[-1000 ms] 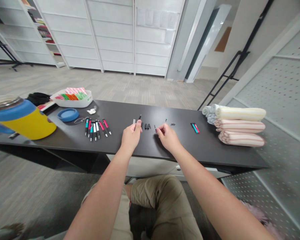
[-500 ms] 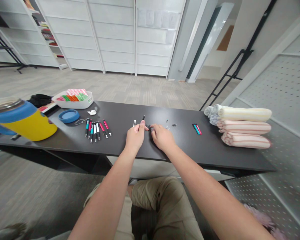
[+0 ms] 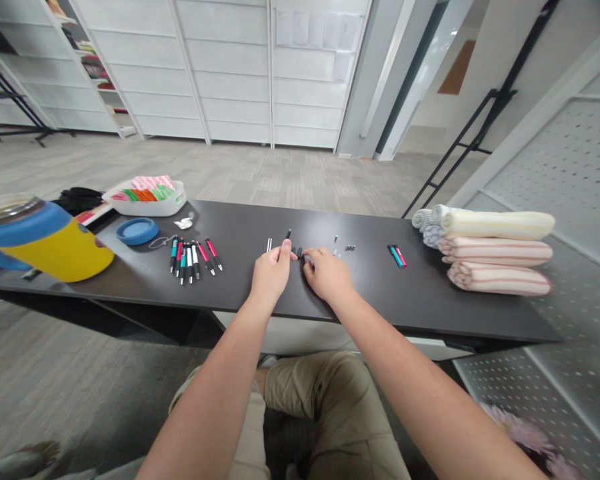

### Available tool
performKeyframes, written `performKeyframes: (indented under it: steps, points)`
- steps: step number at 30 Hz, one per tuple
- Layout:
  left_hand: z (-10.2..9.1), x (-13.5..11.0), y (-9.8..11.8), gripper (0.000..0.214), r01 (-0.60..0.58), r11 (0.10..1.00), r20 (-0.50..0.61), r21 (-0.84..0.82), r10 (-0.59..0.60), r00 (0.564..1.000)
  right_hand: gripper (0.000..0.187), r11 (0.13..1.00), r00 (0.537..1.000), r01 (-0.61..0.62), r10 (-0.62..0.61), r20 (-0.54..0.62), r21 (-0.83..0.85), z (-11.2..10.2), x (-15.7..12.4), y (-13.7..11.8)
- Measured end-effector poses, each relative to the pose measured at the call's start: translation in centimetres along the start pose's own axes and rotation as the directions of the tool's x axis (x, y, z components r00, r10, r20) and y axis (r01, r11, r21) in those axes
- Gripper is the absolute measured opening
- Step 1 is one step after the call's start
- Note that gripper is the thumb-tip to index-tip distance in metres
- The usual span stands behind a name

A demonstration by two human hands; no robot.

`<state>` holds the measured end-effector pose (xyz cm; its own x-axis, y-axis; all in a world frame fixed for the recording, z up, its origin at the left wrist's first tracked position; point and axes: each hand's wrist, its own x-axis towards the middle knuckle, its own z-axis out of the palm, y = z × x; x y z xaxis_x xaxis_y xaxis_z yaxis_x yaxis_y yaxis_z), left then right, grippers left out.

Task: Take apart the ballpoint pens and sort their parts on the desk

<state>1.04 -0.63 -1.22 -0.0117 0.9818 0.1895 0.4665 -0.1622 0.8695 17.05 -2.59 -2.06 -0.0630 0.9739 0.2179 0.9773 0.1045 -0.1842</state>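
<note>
Matt dark table (image 3: 430,300), glossy plastic pens (image 3: 193,257), soft striped cloth towels (image 3: 495,250), shiny yellow jug (image 3: 55,250)

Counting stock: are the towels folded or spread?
Folded: the towels lie rolled up, stacked in a pile on the table.

Slim black pen piece (image 3: 287,235), tip angled up, pinched in left hand (image 3: 273,270), small black parts (image 3: 299,253) lying beside it

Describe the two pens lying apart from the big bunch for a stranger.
On the long dark table, look left of the rolled striped towels. A teal and pink pen pair lies there alone, unlike the fanned bunch far left.
</note>
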Motion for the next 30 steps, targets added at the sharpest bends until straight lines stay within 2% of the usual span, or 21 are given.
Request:
performKeyframes:
  steps: [5, 14, 22, 30]
  points:
    - [0.11, 0.02, -0.06, 0.067, -0.005, 1.000, -0.002, 0.002, 0.005, 1.000, 0.035, 1.000, 1.000, -0.004, 0.005, 0.012, -0.006, -0.05, 0.02, -0.12]
    - [0.07, -0.02, -0.07, 0.067, 0.008, 1.000, -0.004, -0.012, -0.009, 1.000, 0.027, 0.988, 0.984, -0.152, 0.152, -0.097, 0.005, 0.22, -0.06, 0.10]
    - [0.09, -0.02, -0.09, 0.067, 0.005, 1.000, 0.003, -0.013, -0.005, 1.000, 0.035, 0.995, 0.996, -0.095, 0.095, 0.001, -0.026, -0.17, -0.04, -0.09]
    - [0.05, -0.08, 0.05, 0.067, -0.006, 1.000, 0.000, 0.009, 0.006, 1.000, 0.041, 0.991, 0.991, -0.132, 0.133, 0.006, -0.027, 0.12, 0.36, 0.11]
